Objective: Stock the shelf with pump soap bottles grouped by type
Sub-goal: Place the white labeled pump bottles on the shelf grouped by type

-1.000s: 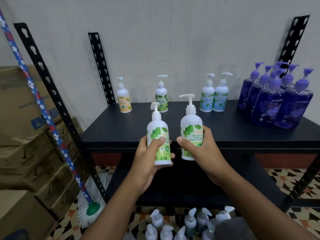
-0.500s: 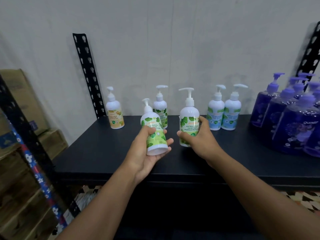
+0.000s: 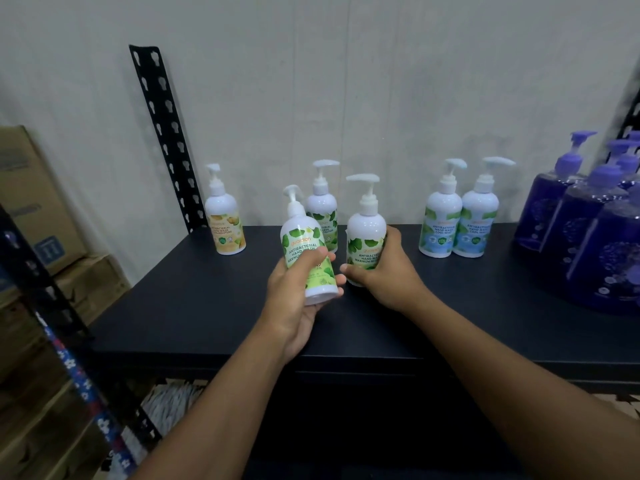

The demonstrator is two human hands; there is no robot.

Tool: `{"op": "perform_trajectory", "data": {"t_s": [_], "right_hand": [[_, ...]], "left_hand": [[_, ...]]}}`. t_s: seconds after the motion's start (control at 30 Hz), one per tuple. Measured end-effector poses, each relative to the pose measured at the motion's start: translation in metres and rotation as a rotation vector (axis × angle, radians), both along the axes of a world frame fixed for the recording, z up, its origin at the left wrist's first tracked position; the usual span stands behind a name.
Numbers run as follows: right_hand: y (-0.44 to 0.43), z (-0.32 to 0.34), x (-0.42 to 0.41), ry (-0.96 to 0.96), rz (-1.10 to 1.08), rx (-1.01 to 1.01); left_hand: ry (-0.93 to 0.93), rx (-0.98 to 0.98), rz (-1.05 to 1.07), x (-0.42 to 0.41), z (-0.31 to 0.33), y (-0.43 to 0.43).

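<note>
My left hand (image 3: 297, 299) grips a white green-leaf pump bottle (image 3: 300, 242), tilted left above the black shelf (image 3: 194, 306). My right hand (image 3: 384, 275) holds a second green-leaf bottle (image 3: 365, 230) upright, low over the shelf or resting on it. A third green-leaf bottle (image 3: 323, 211) stands behind them near the wall. Left of it is a yellow-label bottle (image 3: 225, 226). Two blue-label mint bottles (image 3: 458, 223) stand to the right, and several purple bottles (image 3: 585, 233) crowd the far right.
A black perforated shelf post (image 3: 162, 133) leans against the wall at the back left. Cardboard boxes (image 3: 38, 216) are stacked on the left. A blue floral mop handle (image 3: 74, 368) crosses the lower left beside another black post.
Both hands carried their green-leaf bottles up from the shelf's front edge and forward over the shelf toward the standing green-leaf bottle. The left bottle has tilted.
</note>
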State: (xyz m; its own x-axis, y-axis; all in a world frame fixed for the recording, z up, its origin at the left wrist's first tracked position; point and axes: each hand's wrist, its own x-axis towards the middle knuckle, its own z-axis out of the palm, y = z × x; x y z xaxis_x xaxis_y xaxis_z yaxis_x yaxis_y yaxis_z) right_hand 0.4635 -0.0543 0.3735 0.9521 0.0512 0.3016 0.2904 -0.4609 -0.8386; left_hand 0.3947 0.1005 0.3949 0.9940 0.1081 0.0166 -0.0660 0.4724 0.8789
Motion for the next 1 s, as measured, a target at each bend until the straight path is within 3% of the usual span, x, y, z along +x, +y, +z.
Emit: {"op": "perform_trajectory", "data": {"t_s": [0.13,1.0], "right_hand": [[0.001,-0.001,0.002,-0.002,-0.050,-0.095],[0.025,0.003,0.075,0.058,-0.197,-0.070]], "left_hand": [[0.017,-0.024,-0.003,0.000,0.000,0.002],[-0.007,-0.082,0.026,0.000,-0.003,0.001]]}}
